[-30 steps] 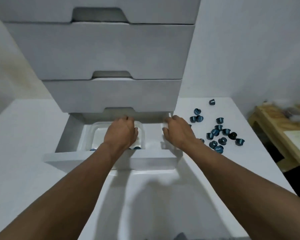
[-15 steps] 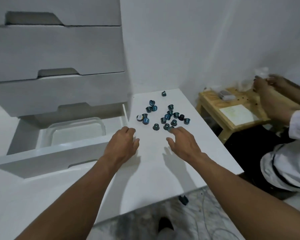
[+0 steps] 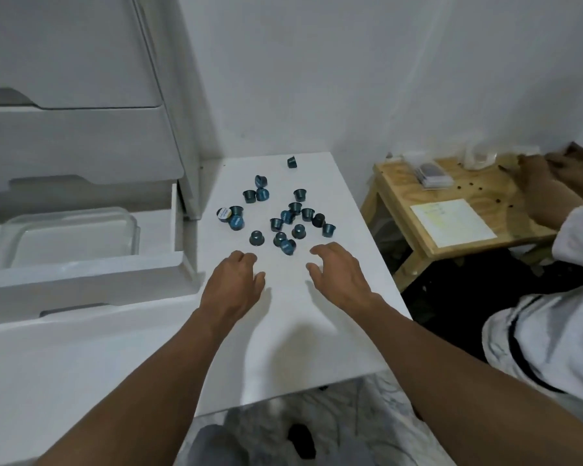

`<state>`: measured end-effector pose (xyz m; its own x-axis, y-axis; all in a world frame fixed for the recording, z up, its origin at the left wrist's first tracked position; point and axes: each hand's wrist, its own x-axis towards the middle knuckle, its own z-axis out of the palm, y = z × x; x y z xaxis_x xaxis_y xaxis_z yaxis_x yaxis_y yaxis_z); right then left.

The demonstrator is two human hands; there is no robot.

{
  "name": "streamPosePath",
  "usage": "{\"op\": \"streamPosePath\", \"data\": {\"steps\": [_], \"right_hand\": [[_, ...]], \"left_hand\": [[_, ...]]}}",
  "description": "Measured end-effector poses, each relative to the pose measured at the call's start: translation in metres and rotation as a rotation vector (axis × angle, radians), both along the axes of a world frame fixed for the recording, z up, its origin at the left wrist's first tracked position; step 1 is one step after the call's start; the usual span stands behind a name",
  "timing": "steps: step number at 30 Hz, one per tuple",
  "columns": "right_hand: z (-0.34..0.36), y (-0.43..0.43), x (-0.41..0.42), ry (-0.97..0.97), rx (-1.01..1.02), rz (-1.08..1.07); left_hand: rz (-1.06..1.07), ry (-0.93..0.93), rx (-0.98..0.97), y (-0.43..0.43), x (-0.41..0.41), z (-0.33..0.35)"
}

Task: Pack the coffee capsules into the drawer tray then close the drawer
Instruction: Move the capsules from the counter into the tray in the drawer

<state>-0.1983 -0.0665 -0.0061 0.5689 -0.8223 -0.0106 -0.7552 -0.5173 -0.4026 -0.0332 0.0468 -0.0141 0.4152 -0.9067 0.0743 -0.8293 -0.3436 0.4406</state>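
Several dark teal coffee capsules (image 3: 285, 219) lie scattered on the white table (image 3: 283, 348), one apart at the back (image 3: 292, 162). My left hand (image 3: 233, 282) and my right hand (image 3: 338, 274) hover just in front of the pile, fingers relaxed, holding nothing. At the left the bottom drawer (image 3: 81, 280) of the white cabinet stands pulled out. A clear plastic tray (image 3: 128, 218) sits inside it; the visible part shows no capsules.
The white drawer cabinet (image 3: 74, 136) rises at the left against the wall. A low wooden stool (image 3: 458, 210) with a paper and small items stands right of the table. Another person in white (image 3: 552, 331) sits at the right edge.
Both hands have left the drawer tray and come over the table to the capsule pile. My view has swung right, and the hands are now closer to the capsules.
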Motion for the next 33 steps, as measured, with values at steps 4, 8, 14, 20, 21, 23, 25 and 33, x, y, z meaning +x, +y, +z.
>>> {"op": "streamPosePath", "data": {"steps": [4, 8, 14, 20, 21, 23, 25, 33], "right_hand": [[-0.015, -0.025, 0.005, -0.016, 0.027, 0.049], [-0.033, -0.044, 0.024, -0.065, 0.035, 0.093], [-0.061, -0.072, 0.058, -0.011, 0.123, 0.12], [-0.091, -0.088, 0.085, 0.061, 0.081, 0.213], [-0.094, -0.088, 0.088, 0.07, 0.075, 0.217], [-0.098, -0.09, 0.092, 0.096, 0.052, 0.232], [-0.099, -0.094, 0.095, 0.109, 0.055, 0.234], [-0.101, -0.1, 0.098, 0.097, 0.183, 0.111]], "left_hand": [[0.024, -0.012, 0.004, -0.018, 0.0, -0.009], [0.041, -0.034, 0.027, -0.044, 0.019, -0.02], [-0.002, -0.01, 0.125, -0.09, 0.051, -0.054], [-0.093, 0.057, 0.156, -0.118, 0.074, -0.083], [-0.117, 0.061, 0.163, -0.122, 0.077, -0.087], [-0.129, 0.068, 0.194, -0.131, 0.082, -0.091], [-0.125, 0.076, 0.238, -0.14, 0.087, -0.092], [-0.171, 0.047, 0.367, -0.155, 0.094, -0.1]]}}
